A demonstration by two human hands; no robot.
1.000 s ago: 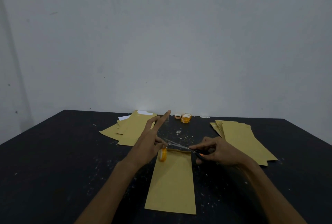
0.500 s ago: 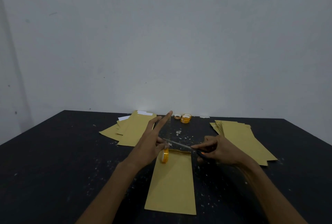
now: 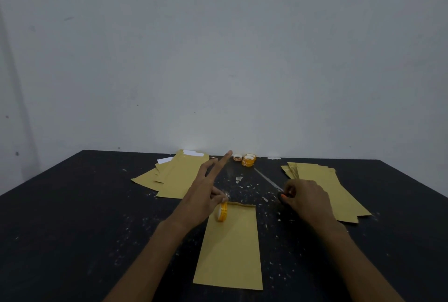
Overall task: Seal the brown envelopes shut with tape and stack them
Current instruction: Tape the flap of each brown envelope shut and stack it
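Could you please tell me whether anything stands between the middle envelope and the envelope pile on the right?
Yes: the right hand, gripping scissors, sits between the middle envelope and the right pile.

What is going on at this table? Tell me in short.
A person is taping brown envelopes shut. The left hand pinches the tape just above the orange tape roll, at the top left corner of the middle envelope, index finger stretched out. The right hand grips scissors, off to the envelope's right, blades pointing away. More envelopes lie in a left pile and a right pile; spare rolls sit at the back of the black table.
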